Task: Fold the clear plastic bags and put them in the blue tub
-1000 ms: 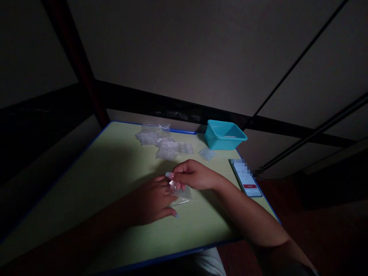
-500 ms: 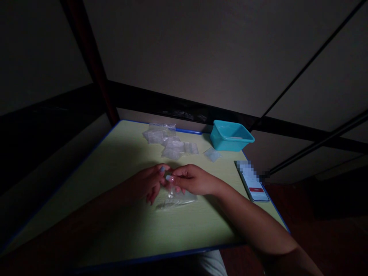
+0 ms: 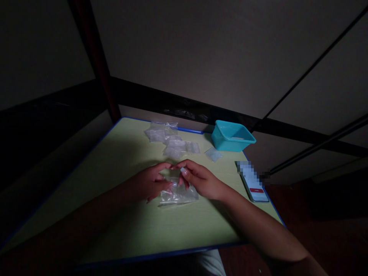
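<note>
A clear plastic bag [image 3: 182,194] lies crinkled under and between both hands, near the middle of the pale green table [image 3: 115,230]. My left hand [image 3: 153,183] is bent over the bag's left side, its thumb on the plastic and its fingers closed around something I cannot make out. My right hand [image 3: 198,178] is at the bag's upper right, its fingers curled and its fingertips close to those of my left hand. What the right fingers hold, if anything, is too small to tell.
Several clear bags [image 3: 175,147] lie beyond the hands. A small bluish packet [image 3: 213,154] is beside a turquoise basket [image 3: 230,145] at the back right. A phone [image 3: 254,184] lies along the right edge. A wall stands behind the table.
My left thumb has moved down onto the bag and away from my right thumb, which has lifted a little. More of the bag shows between the hands. The view has shifted slightly.
</note>
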### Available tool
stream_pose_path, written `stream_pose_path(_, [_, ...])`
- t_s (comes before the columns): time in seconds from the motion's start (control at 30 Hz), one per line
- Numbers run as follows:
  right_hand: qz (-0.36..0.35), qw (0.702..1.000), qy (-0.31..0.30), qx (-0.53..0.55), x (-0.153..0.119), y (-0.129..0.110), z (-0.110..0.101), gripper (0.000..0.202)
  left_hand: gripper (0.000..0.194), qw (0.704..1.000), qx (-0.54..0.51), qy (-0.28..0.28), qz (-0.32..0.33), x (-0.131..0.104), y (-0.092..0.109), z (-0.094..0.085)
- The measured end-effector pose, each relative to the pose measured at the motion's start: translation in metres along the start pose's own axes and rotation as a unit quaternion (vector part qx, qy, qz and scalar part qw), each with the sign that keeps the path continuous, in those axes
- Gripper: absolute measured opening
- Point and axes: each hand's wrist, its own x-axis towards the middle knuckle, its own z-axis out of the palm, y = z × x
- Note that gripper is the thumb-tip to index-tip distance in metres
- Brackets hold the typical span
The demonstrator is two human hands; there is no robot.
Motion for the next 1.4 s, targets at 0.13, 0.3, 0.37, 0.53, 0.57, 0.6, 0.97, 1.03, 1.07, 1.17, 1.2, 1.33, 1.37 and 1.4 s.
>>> stream_pose_path(0.13, [-0.039,0.977,0.092,-0.190,-0.028,0.005,-0.011,0.023,0.064,0.999,0.022,-0.029,-0.016,0.001,-0.006,-0.003])
stream_pose_path(0.3, [-0.105,0.899,0.064,-0.421,-0.075,0.003,0.000,0.025,0.064,0.998,0.044,-0.029,-0.021,0.003,-0.011,-0.003])
stream_pose_path(0.37, [-0.116,0.873,0.010,-0.473,-0.092,0.000,0.013,0.034,0.064,0.999,0.040,-0.028,-0.022,0.004,-0.011,-0.003])
stream_pose_path(0.53, [-0.050,0.850,-0.061,-0.521,-0.109,0.002,0.039,0.062,0.066,0.998,0.032,-0.036,-0.029,0.003,-0.008,-0.001])
stream_pose_path(0.57, [-0.034,0.852,-0.062,-0.518,-0.109,0.003,0.040,0.064,0.066,0.999,0.028,-0.037,-0.027,0.003,-0.008,-0.001])
stream_pose_path(0.6, [-0.021,0.855,-0.062,-0.515,-0.108,0.004,0.041,0.064,0.066,0.999,0.025,-0.041,-0.025,0.003,-0.008,-0.002])
stream_pose_path(0.97, [0.029,0.863,-0.078,-0.497,-0.088,0.003,0.046,0.062,0.061,0.997,0.051,-0.051,-0.019,0.007,-0.016,-0.006])
stream_pose_path(1.03, [0.033,0.864,-0.083,-0.495,-0.087,0.002,0.046,0.063,0.057,0.996,0.066,-0.063,-0.015,0.006,-0.018,-0.009])
stream_pose_path(1.07, [0.033,0.865,-0.083,-0.494,-0.086,0.002,0.046,0.063,0.056,0.995,0.077,-0.067,-0.012,0.006,-0.019,-0.011])
stream_pose_path(1.17, [0.032,0.866,-0.082,-0.492,-0.087,0.002,0.047,0.064,0.054,0.993,0.099,-0.061,0.002,0.006,-0.025,-0.015])
stream_pose_path(1.2, [0.033,0.866,-0.082,-0.492,-0.087,0.003,0.047,0.064,0.054,0.993,0.102,-0.058,0.004,0.006,-0.027,-0.016])
stream_pose_path(1.33, [0.032,0.864,-0.079,-0.497,-0.088,0.005,0.049,0.064,0.058,0.993,0.109,-0.047,-0.005,0.007,-0.032,-0.017])
stream_pose_path(1.37, [0.030,0.863,-0.077,-0.498,-0.088,0.005,0.049,0.064,0.059,0.993,0.108,-0.047,-0.008,0.007,-0.033,-0.016])
stream_pose_path(1.4, [0.025,0.863,-0.075,-0.500,-0.088,0.005,0.049,0.064,0.060,0.993,0.108,-0.048,-0.011,0.007,-0.033,-0.016])
